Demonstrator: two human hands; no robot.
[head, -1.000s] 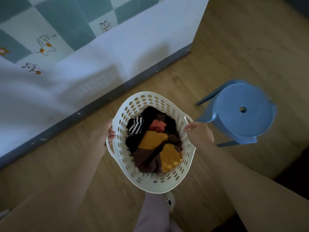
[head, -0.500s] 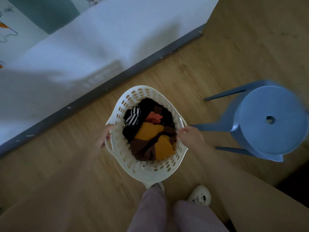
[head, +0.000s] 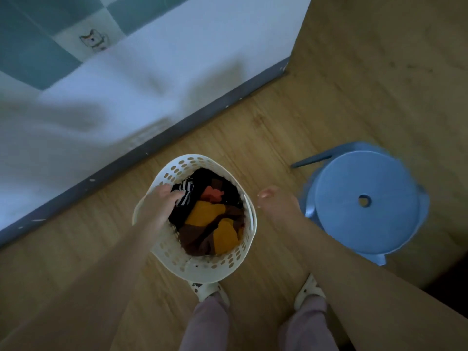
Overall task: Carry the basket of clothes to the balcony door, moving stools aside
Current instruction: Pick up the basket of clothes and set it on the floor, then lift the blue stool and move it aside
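Observation:
A white perforated laundry basket sits low over the wooden floor, filled with dark, orange and striped clothes. My left hand grips the basket's left rim, fingers curled over the edge. My right hand is off the basket, just to the right of its rim, holding nothing, its fingers loosely extended. A round blue plastic stool with a hole in its seat stands on the floor right of my right hand.
A bed with white sheet, teal checked cover and dark grey base runs along the left and back. My feet in white slippers stand below the basket. Wooden floor stretches behind the stool.
My right hand has let go of the basket's right rim and moved right, toward the stool. The left hand alone now holds the basket.

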